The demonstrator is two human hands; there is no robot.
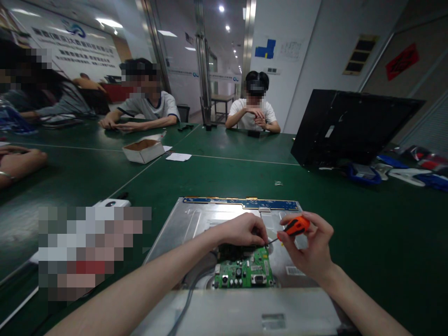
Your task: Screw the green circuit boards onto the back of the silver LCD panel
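Note:
A flat metal display panel [196, 224] lies in front of me with a green circuit board [238, 273] on it. My right hand [311, 247] grips a screwdriver [297, 226] by its orange and black handle. The thin shaft slants down to the left, its tip at the board's upper right corner. Beside that tip, my left hand [245, 229] has thumb and fingers pinched together; whatever lies between them is too small or hidden to make out. Along the panel's far edge runs a blue circuit strip [241, 203]. A grey cable [192, 291] passes under my left forearm.
A large black monitor casing [353, 126] stands at the back right, near a blue tray [364, 173] and gloves [409, 177]. An open cardboard box [143, 151] and white paper [178, 157] sit at the far left. Several people sit around the green table [224, 175].

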